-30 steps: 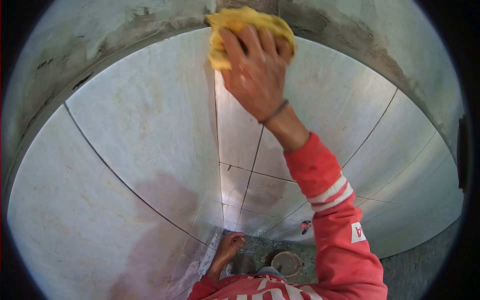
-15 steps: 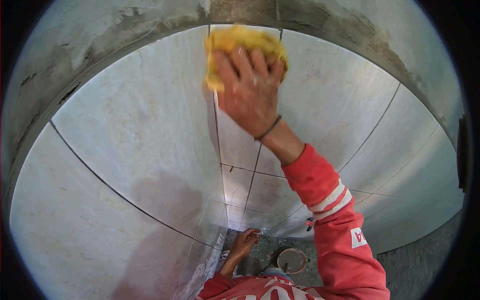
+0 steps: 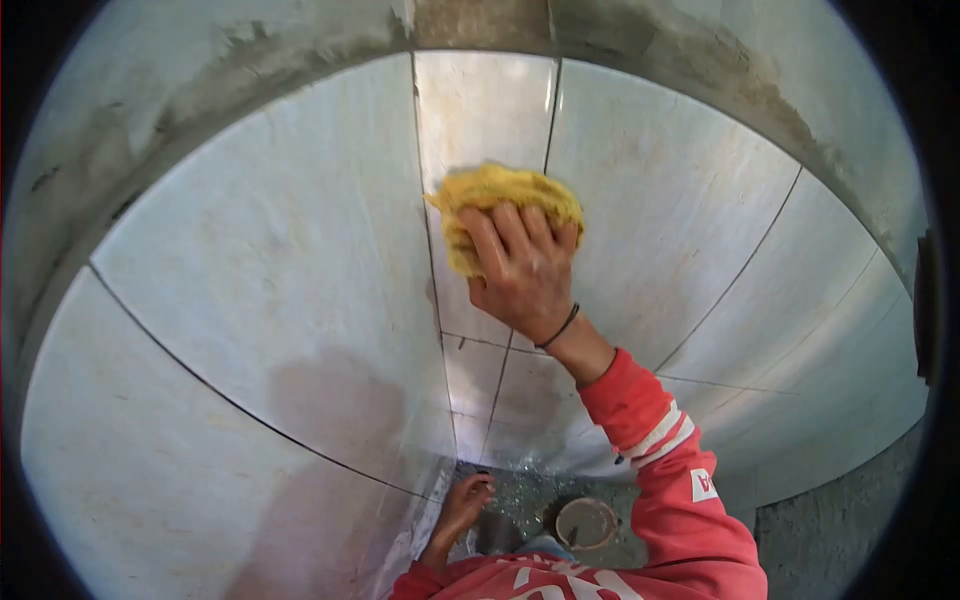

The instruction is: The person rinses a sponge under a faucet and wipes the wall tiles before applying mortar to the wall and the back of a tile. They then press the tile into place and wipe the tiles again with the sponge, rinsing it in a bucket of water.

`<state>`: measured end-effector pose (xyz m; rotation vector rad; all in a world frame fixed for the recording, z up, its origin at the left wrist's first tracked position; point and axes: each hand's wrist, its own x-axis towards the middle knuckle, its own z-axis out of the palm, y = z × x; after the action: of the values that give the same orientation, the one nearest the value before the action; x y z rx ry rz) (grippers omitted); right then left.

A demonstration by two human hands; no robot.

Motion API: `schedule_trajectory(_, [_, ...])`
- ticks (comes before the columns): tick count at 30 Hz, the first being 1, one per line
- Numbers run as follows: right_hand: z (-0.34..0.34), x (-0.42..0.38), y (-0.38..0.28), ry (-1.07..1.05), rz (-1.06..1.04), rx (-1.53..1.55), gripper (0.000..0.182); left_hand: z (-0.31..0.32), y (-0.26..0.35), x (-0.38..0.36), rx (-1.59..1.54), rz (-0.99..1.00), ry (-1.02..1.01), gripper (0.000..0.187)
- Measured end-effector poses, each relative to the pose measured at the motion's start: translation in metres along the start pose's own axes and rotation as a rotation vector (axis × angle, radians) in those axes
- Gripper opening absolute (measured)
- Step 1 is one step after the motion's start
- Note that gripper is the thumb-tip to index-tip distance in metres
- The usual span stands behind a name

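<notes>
My right hand presses a yellow cloth flat against the narrow wall tile near the corner, its fingers bent over the bunched fabric. The cloth also reaches over the dark joint beside the wider tile on the right. Low down, my left hand hangs close to the foot of the left wall, fingers loosely bent, and nothing shows in it.
Large pale tiles cover the left wall, where a shadow falls. Bare grey plaster runs above the tiles. On the wet, speckled floor stands a round bucket with something thin in it.
My right hand has brought the yellow cloth down the narrow tile from its top edge, uncovering wet-looking tile above. My left hand has shifted slightly left and down, its fingers more bent.
</notes>
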<state>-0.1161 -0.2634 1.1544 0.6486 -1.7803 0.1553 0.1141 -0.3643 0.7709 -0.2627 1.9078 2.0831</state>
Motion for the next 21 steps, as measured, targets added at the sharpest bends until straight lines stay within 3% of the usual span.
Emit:
schedule_trajectory(2, [-0.011,0.027,0.009,0.075,0.017,0.041,0.050,-0.003,-0.008,-0.005,-0.069,-0.003,-0.002,0.029])
schedule_trajectory(5, [0.002,0.085,0.043,0.469,0.082,0.039,0.055,-0.012,-0.002,-0.005,0.022,-0.038,-0.012,0.030])
schedule_trajectory(8, [-0.004,0.054,0.019,0.268,0.107,0.054,0.037,-0.003,-0.007,0.000,0.101,-0.003,-0.055,0.031])
schedule_trajectory(11, [0.025,-0.086,-0.019,-0.040,0.021,0.017,0.035,0.013,0.007,0.005,0.052,0.071,-0.076,0.029])
schedule_trajectory(12, [0.028,-0.142,-0.026,-0.110,-0.002,0.048,0.022,0.016,0.008,0.006,0.027,0.077,-0.052,0.028])
schedule_trajectory(15, [0.031,-0.285,-0.023,-0.364,0.016,0.147,0.021,0.007,0.003,0.005,0.039,0.070,-0.058,0.028])
schedule_trajectory(18, [0.006,-0.275,0.001,-0.469,0.055,0.287,0.030,-0.013,-0.004,-0.006,0.069,-0.002,-0.053,0.028])
schedule_trajectory(21, [-0.020,-0.181,0.059,0.032,0.092,-0.009,0.049,-0.023,-0.004,-0.006,0.040,-0.050,-0.035,0.030])
